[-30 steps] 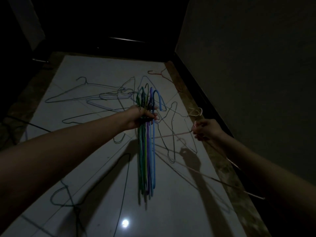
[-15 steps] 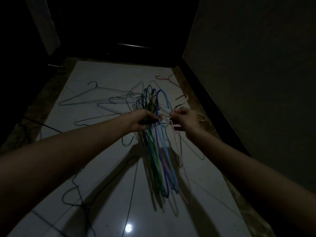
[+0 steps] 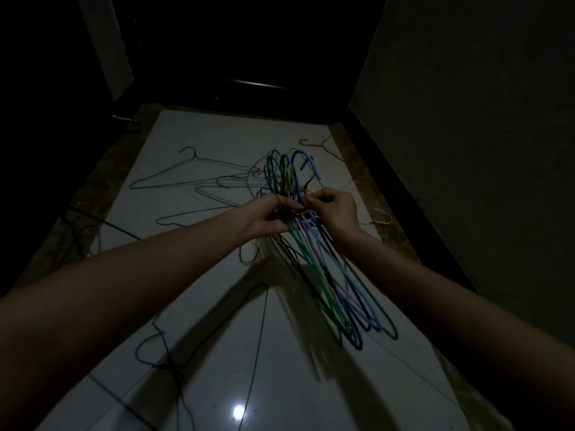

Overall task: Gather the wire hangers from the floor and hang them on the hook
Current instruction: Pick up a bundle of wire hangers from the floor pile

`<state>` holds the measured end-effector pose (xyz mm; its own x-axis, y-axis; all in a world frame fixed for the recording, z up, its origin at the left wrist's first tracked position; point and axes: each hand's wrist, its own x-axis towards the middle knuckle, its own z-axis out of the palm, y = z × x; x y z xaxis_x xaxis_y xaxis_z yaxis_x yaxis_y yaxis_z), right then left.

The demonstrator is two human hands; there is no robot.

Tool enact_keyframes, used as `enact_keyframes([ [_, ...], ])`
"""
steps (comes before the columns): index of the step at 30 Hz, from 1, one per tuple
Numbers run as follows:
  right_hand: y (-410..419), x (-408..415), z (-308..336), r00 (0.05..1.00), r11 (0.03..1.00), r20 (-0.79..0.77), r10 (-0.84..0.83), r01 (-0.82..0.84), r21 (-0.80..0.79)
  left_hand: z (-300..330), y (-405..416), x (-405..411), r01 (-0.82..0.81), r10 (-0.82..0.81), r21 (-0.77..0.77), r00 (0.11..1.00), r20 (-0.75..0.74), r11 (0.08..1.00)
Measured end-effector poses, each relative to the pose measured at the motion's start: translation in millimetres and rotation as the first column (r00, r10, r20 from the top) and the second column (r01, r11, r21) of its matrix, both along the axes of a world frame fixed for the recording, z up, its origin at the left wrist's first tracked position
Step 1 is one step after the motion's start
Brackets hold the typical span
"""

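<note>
My left hand grips a bundle of coloured wire hangers by their necks; green, purple and blue frames hang down and to the right above the floor. Right beside it, my right hand pinches a dark hanger's neck against the bundle, fingers curled at the hooks. Several loose hangers lie on the white tiles: a grey one at the far left, a reddish one by the wall, a pale one at the right edge and a dark one near me. No wall hook shows.
The white tiled floor runs between a dark wall on the right and a dark doorway ahead. A dark cable crosses the left floor border. A light reflection glints on the near tile.
My right hand came in from the right floor edge carrying a hanger and now meets the left hand at the bundle. The bundle has tilted and swung rightward.
</note>
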<state>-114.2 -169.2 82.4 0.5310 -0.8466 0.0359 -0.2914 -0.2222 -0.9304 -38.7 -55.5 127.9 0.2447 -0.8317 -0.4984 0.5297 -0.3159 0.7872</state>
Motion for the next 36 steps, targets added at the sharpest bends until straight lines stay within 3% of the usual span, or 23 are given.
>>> enact_keyframes([
  [1, 1, 1, -2, 1.000, 1.000, 0.004, 0.002, -0.002, 0.007, -11, -4, 5, 0.009, -0.005, -0.031, 0.994, 0.111, 0.999],
  [2, 1, 2, -4, 1.000, 1.000, 0.002, -0.004, 0.004, 0.019, -11, -6, 3, -0.011, 0.015, -0.030, 0.992, 0.124, 0.999],
  [4, 2, 2, -8, 1.000, 0.999, -0.006, -0.019, 0.019, 0.036, -17, -15, 3, -0.023, 0.023, -0.008, 0.999, 0.039, 1.000],
  [9, 1, -2, -9, 0.999, 0.997, -0.025, 0.035, -0.033, 0.069, -35, -17, 10, -0.023, 0.019, 0.047, 0.995, 0.099, 0.999],
  [12, 4, -3, -11, 0.982, 0.980, -0.063, 0.176, -0.169, 0.102, -46, -19, 16, -0.138, 0.140, 0.033, 0.987, -0.081, 0.990],
  [14, 7, -2, -14, 0.967, 0.972, -0.108, 0.230, -0.224, 0.069, -47, -20, 20, -0.167, 0.169, 0.025, 0.979, -0.113, 0.986],
  [19, 12, 0, -21, 0.955, 0.965, -0.146, 0.258, -0.248, 0.079, -44, -7, 44, -0.216, 0.216, 0.002, 0.974, -0.064, 0.976],
  [23, 23, 6, -23, 0.905, 0.928, -0.209, 0.370, -0.352, 0.122, -33, 7, 65, -0.280, 0.277, -0.068, 0.960, -0.052, 0.958],
  [27, 38, 29, 7, 0.854, 0.875, -0.205, 0.478, -0.444, 0.194, -3, 17, 84, -0.379, 0.385, -0.176, 0.923, -0.002, 0.908],
  [32, 33, 60, 74, 0.782, 0.818, -0.248, 0.572, -0.567, 0.097, 50, 24, 109, -0.418, 0.451, -0.263, 0.889, 0.079, 0.870],
  [36, 34, 79, 134, 0.753, 0.795, -0.261, 0.604, -0.593, 0.128, 108, 26, 120, -0.534, 0.565, -0.281, 0.824, 0.037, 0.798],
])
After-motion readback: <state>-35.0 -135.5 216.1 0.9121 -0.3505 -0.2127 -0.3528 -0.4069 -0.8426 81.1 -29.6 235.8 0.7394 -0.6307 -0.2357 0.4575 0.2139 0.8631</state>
